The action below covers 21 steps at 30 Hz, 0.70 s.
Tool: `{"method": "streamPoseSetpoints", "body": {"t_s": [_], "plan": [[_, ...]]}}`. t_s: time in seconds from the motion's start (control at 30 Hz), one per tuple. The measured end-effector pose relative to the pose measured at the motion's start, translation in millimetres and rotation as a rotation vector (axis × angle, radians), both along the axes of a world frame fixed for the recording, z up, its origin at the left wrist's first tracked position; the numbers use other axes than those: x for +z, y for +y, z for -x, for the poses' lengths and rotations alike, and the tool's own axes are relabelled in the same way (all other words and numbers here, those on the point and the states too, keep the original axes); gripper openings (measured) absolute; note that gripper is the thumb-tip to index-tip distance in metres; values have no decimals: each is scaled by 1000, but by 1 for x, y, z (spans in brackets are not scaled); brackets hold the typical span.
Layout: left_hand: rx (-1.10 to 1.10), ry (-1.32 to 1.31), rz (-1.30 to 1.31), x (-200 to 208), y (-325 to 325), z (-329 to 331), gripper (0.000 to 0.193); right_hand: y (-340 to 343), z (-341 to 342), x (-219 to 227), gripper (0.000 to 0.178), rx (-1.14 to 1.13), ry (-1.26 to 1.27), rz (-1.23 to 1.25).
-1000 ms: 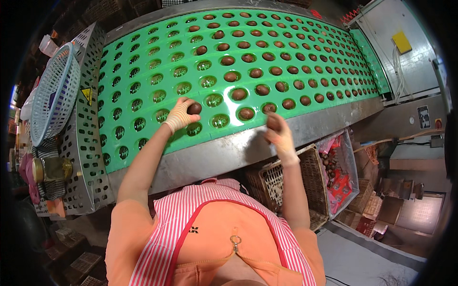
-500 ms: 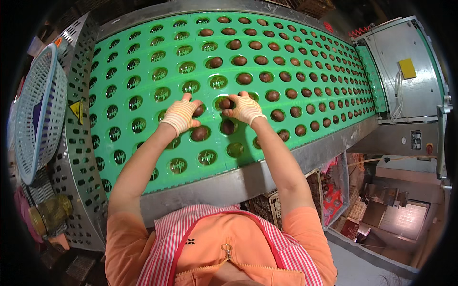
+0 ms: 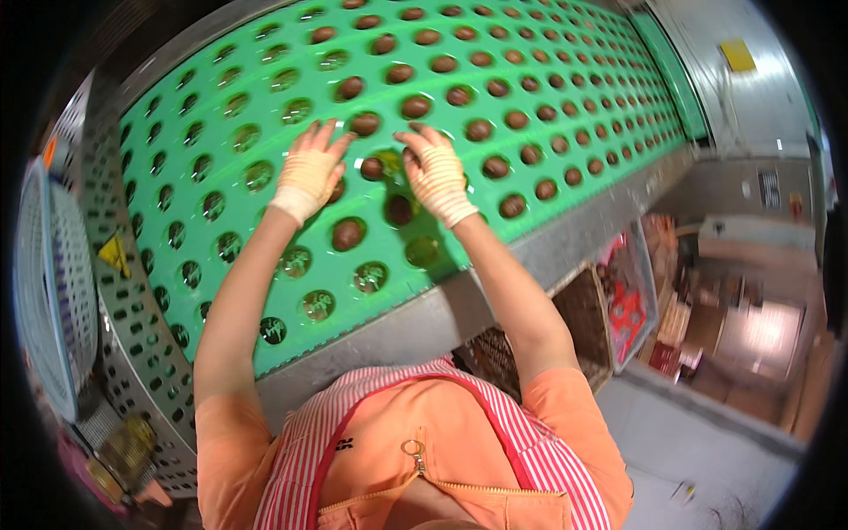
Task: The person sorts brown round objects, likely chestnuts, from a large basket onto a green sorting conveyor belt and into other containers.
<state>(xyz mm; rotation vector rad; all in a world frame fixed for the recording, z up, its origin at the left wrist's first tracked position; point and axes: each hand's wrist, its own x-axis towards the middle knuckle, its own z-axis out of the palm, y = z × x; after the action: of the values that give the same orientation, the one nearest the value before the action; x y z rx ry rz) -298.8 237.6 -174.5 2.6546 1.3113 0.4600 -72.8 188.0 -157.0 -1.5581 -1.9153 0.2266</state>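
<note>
A green tray-like surface (image 3: 265, 340) carries rows of round wells, many holding a glossy brown egg-shaped thing. My left hand (image 3: 307, 177), in a striped fingerless glove, lies over the wells with its fingers apart; one brown egg (image 3: 336, 192) shows beside its thumb. Past its fingertips sits another brown egg (image 3: 364, 124). In a matching glove, my right hand (image 3: 435, 172) bends its fingers around a dark brown egg (image 3: 409, 157), partly hidden. Between the hands lies an egg (image 3: 372, 168) in a wet well. Nearer me are two more eggs, one (image 3: 349, 234) lit and one (image 3: 399, 209) in shadow.
Wells at left hold liquid without eggs, such as this well (image 3: 317, 306). A metal rail (image 3: 353, 344) borders the near edge. A blue plastic basket (image 3: 55, 291) stands beside a perforated metal panel (image 3: 141, 344). Crates (image 3: 587, 309) sit below right; a metal machine housing (image 3: 715, 88) stands far right.
The view has tilted, with the surface shifting up and left. My left hand's fingers have spread off an egg. My right hand keeps its fingers around an egg.
</note>
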Motion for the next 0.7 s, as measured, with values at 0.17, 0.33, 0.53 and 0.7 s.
{"method": "streamPoseSetpoints", "body": {"t_s": [0.17, 0.33, 0.53, 0.7], "plan": [[-92, 30, 187, -7, -10, -61, 41, -98, -25, 19, 26, 78, 236, 266], [-140, -150, 146, -17, 16, -86, 25, -216, -89, 36, 22, -231, 390, 67], [13, 192, 33, 17, -15, -123, 27, -415, -241, -18, 30, -1119, 364, 415], [-227, -192, 9, 46, -85, -201, 38, -565, -358, -95, 51, -1452, 404, 539]]}}
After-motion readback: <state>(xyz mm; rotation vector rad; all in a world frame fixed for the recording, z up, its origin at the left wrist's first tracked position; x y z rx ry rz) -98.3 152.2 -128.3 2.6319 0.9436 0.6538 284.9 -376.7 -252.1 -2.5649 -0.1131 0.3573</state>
